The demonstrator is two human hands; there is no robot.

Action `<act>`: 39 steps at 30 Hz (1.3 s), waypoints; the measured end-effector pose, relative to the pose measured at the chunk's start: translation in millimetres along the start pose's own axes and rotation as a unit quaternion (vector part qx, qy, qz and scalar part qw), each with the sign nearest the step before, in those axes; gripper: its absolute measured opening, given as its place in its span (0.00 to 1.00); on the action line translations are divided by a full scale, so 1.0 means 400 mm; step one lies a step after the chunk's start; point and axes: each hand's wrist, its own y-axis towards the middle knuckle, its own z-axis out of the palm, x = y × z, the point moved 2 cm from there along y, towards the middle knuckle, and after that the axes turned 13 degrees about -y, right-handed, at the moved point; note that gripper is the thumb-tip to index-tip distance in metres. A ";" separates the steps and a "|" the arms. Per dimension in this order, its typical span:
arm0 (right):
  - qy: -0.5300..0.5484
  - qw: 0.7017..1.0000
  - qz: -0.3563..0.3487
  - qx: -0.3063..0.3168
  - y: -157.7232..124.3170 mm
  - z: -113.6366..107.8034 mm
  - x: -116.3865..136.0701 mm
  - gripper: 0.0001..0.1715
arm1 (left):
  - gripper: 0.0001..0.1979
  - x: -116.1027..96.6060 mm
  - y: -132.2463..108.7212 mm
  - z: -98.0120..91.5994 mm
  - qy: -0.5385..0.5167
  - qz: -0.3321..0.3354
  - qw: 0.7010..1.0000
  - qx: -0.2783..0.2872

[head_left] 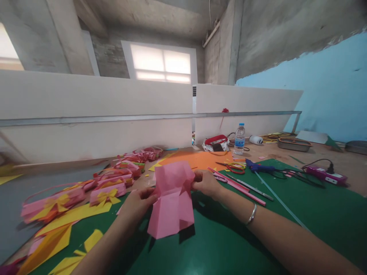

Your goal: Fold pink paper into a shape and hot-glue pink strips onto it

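Note:
A creased sheet of pink paper [173,208] is held up between both hands, tilted toward me, its lower edge just over the green mat [229,236]. My left hand [143,198] pinches its left edge at mid-height, thumb on the near face. On the opposite edge, a bit higher, my right hand [205,182] grips the paper; the fingertips are partly hidden behind it. Fold lines divide the sheet into panels, and slits show along the bottom.
Pink paper bags with yellow bows [107,195] and yellow paper strips [77,217] lie left. Orange sheets [197,159] lie behind. To the right are scissors [236,167], a cutter [220,177], a blue glue gun [259,167], a purple power strip [327,175] and a water bottle [239,139].

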 end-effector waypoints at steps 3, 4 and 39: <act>-0.076 0.997 -0.030 -0.002 -0.004 -0.001 0.004 0.06 | 0.12 -0.005 0.003 0.002 0.071 0.014 0.997 -0.001; -0.097 0.994 -0.040 0.001 -0.005 0.000 0.006 0.07 | 0.11 -0.008 0.003 0.004 0.088 0.021 0.996 0.002; -0.163 0.983 -0.084 0.015 0.000 0.018 0.003 0.07 | 0.06 0.005 0.004 0.026 -0.007 -0.020 0.990 0.136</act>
